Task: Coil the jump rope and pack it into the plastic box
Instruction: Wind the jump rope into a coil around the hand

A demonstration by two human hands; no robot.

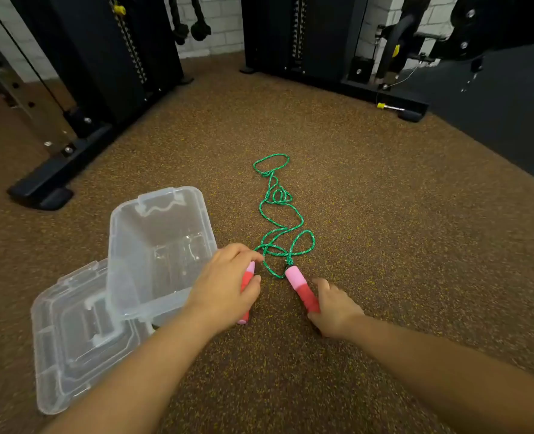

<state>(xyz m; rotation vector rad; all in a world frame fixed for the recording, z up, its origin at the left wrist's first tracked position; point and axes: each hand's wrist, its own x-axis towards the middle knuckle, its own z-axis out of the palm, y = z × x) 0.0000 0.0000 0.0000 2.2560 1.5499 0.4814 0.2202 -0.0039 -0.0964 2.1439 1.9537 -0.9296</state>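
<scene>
1. The jump rope lies on the speckled brown floor in the middle of the frame, its green cord trailing in loose, tangled loops from the centre down to the two handles.
2. The left hand, just below centre, curls over the left handle, a pink and red grip lying on the floor; fingers wrap over its top and the thumb presses its side.
3. The right hand, lower centre-right, grasps the red lower end of the right handle, whose pink end points up toward the cord.
4. The two handles lie near each other, angled apart at their lower ends.
5. The plastic box, clear and open, stands left of centre, just beside the left hand, with nothing visible inside.
6. Its clear lid lies flat at lower left, partly under the box's near edge.
7. Black gym machine frames fill the upper left and upper right.
</scene>
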